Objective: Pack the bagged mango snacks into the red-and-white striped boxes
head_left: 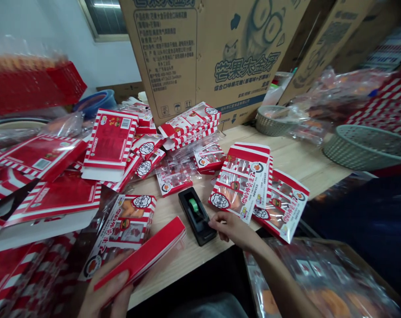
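Note:
My left hand (109,293) grips a flat red and white package (144,256) at the table's front edge, fingers wrapped round its lower end. My right hand (231,227) reaches to the near end of a black tape dispenser (196,215) with a green roll, its fingers pinched together at the cutter. What they pinch is too small to make out. Beside that hand lies a stack of red-and-white striped snack packs (245,181).
Many more striped packs and flat red cartons (109,143) cover the left and middle of the wooden table (296,161). A large cardboard box (213,53) stands at the back. Two mesh baskets (365,148) sit at the right. An open box of wrapped goods (322,278) lies below right.

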Demonstrator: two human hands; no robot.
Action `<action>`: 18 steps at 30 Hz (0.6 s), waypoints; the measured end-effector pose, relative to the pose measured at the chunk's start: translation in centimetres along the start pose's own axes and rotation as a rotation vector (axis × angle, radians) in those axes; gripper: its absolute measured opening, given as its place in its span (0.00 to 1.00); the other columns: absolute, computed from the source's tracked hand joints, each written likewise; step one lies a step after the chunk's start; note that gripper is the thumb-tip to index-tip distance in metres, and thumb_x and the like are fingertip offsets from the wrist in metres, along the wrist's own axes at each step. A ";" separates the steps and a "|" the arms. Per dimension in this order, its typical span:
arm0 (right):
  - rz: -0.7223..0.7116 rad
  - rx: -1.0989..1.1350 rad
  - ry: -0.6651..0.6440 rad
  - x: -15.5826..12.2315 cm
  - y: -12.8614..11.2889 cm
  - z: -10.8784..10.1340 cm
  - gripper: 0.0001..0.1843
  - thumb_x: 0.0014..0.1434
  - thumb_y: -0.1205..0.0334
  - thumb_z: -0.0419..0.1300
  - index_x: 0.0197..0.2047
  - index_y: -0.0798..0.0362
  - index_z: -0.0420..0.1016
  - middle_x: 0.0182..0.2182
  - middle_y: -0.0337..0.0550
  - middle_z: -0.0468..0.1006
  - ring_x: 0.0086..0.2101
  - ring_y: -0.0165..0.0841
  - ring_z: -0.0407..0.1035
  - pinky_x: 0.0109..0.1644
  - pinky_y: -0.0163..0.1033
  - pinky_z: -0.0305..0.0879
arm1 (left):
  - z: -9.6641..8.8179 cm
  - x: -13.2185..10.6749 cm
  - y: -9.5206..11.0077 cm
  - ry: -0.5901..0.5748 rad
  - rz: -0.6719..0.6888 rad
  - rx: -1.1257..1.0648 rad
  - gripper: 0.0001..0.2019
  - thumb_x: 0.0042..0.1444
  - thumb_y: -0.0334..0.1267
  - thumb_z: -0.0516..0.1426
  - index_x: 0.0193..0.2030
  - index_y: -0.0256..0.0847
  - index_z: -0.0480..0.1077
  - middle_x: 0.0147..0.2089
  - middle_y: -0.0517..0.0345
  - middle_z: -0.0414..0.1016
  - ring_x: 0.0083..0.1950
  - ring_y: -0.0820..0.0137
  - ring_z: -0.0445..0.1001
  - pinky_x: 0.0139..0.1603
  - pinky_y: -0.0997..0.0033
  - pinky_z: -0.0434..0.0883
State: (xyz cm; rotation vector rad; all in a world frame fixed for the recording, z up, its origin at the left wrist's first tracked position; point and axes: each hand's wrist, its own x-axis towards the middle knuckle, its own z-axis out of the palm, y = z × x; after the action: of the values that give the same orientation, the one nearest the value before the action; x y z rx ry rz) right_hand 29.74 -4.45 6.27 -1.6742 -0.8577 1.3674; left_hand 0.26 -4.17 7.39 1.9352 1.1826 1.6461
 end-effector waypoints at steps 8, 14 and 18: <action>0.039 0.230 0.024 -1.7 0.2 0.4 0.23 0.40 0.42 0.68 0.26 0.52 0.67 0.21 0.34 0.74 0.24 0.32 0.73 0.38 0.42 0.71 | 0.1 -0.1 0.0 0.002 -0.047 -0.021 0.05 0.57 0.31 0.61 0.38 0.46 0.76 0.45 0.57 0.80 0.47 0.66 0.78 0.46 0.67 0.77; -0.073 0.279 0.133 -5.0 3.2 2.8 0.25 0.47 0.38 0.65 0.26 0.53 0.69 0.51 0.52 0.73 0.47 0.43 0.73 0.56 0.46 0.63 | 0.2 0.0 0.3 -0.014 -0.024 -0.020 0.06 0.57 0.31 0.61 0.39 0.47 0.76 0.46 0.58 0.80 0.45 0.67 0.79 0.45 0.68 0.77; -0.157 0.160 0.304 -5.3 6.2 4.2 0.26 0.48 0.35 0.64 0.24 0.53 0.73 0.48 0.55 0.74 0.56 0.49 0.63 0.56 0.48 0.63 | -0.1 0.1 0.0 -0.019 -0.027 0.007 0.05 0.56 0.31 0.61 0.36 0.46 0.75 0.43 0.57 0.80 0.43 0.67 0.79 0.41 0.70 0.79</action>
State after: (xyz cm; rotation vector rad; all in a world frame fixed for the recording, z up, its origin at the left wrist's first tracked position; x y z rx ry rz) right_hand 24.75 -11.26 2.68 -1.6021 -0.6697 1.0151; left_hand 0.16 -4.14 7.47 1.9257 1.2034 1.6088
